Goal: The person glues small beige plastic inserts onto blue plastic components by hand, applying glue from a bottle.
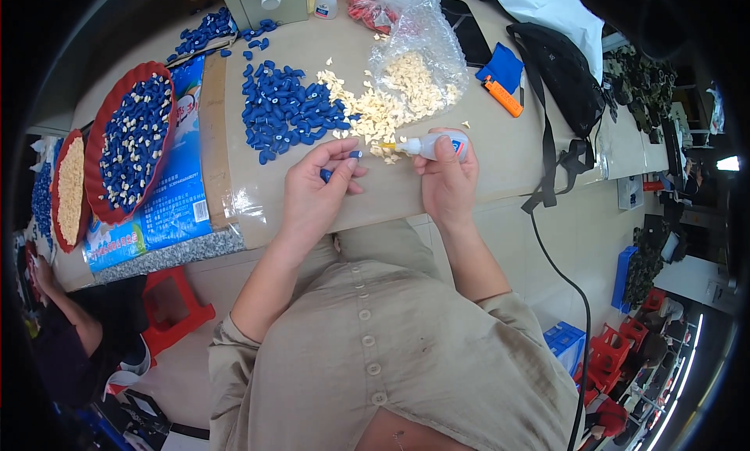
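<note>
My left hand (316, 187) is closed, with a small blue plastic piece (355, 154) pinched at its fingertips, pale end outward. A second blue piece (326, 174) shows between its fingers. In my right hand (449, 187) is a white squeeze bottle (426, 146), tipped sideways, its thin yellow nozzle directed left at the pinched piece. Just beyond my hands lies a heap of cream-coloured small pieces (371, 111), partly spilling from a clear plastic bag (418, 41). Left of it spreads a pile of blue pieces (281, 111).
At left stand a red scalloped tray (95, 150) of blue and cream pieces and a smaller red tray (56, 209) of cream bits. An orange cutter (502, 98), blue cloth (504, 66) and black bag (558, 76) lie right. A co-worker's arm (74, 314) shows far left.
</note>
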`<state>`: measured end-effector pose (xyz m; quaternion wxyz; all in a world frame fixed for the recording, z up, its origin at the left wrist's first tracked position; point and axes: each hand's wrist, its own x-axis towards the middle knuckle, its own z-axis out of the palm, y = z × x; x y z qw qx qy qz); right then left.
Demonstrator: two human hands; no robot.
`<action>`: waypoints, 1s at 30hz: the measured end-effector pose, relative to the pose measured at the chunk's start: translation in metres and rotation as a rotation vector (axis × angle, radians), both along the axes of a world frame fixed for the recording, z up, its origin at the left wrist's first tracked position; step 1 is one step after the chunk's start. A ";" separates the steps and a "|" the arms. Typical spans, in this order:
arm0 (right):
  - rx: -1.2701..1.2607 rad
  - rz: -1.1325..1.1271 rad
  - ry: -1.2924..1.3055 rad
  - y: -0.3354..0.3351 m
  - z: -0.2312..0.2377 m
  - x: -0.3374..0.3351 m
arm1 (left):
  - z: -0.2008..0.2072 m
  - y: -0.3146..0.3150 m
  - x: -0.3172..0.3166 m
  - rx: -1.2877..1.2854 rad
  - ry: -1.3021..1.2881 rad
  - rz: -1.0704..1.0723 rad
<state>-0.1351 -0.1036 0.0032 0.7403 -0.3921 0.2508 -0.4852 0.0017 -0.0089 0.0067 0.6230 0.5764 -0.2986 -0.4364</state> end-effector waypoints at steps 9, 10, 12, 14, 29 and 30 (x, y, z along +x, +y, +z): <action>-0.042 0.039 0.040 0.001 0.001 -0.001 | 0.001 0.000 -0.001 -0.012 0.022 0.014; 0.012 0.049 0.004 -0.001 0.004 0.000 | 0.000 0.000 0.000 -0.013 0.022 0.014; 0.064 0.055 -0.031 -0.003 0.012 -0.001 | 0.000 0.000 0.000 -0.007 0.025 0.002; 0.131 0.096 0.003 -0.004 0.020 -0.004 | -0.002 -0.001 0.000 -0.013 0.026 0.008; -0.506 0.095 1.168 -0.016 0.022 -0.023 | 0.002 0.002 -0.008 0.061 -0.008 -0.039; -0.506 0.095 1.170 -0.013 0.023 -0.019 | 0.002 0.002 -0.007 0.067 -0.027 -0.042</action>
